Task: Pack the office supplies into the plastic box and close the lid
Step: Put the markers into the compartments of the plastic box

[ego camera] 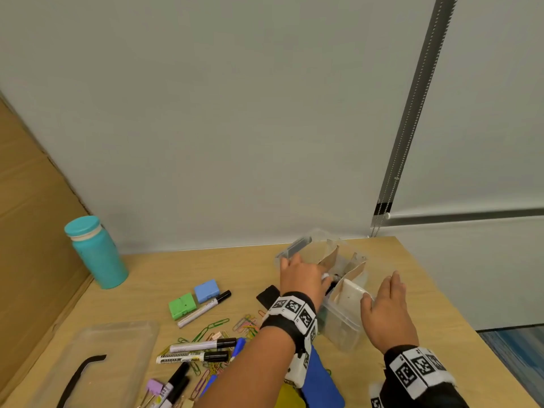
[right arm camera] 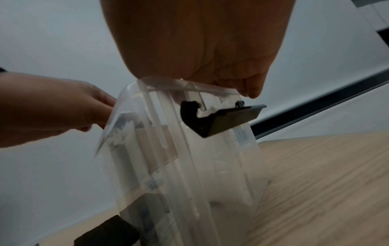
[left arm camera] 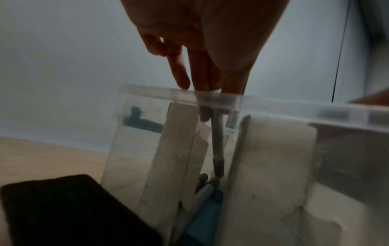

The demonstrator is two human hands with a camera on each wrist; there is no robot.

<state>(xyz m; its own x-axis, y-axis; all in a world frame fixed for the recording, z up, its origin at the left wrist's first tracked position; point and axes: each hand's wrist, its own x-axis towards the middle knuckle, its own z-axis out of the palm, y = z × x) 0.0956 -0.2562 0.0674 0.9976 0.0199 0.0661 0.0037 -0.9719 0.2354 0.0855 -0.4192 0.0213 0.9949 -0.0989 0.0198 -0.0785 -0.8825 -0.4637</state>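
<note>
The clear plastic box (ego camera: 344,328) stands on the table, split by cardboard dividers (ego camera: 351,270). My left hand (ego camera: 319,275) reaches into its middle compartment from above. In the left wrist view the left hand (left arm camera: 207,93) pinches a marker (left arm camera: 216,141) that hangs upright inside, above other pens (left arm camera: 202,194) at the bottom. My right hand (ego camera: 382,293) rests on the box's right end with straight fingers, its thumb at the rim. In the right wrist view the palm (right arm camera: 210,66) sits on the rim above a black latch (right arm camera: 221,119). The clear lid (ego camera: 97,357) lies at the near left.
Loose on the table to the left are several markers (ego camera: 203,345), coloured paper clips (ego camera: 247,323), a green case (ego camera: 182,305), a blue case (ego camera: 207,290), a black pad (ego camera: 269,295) and a purple binder clip (ego camera: 155,387). A teal bottle (ego camera: 97,251) stands far left.
</note>
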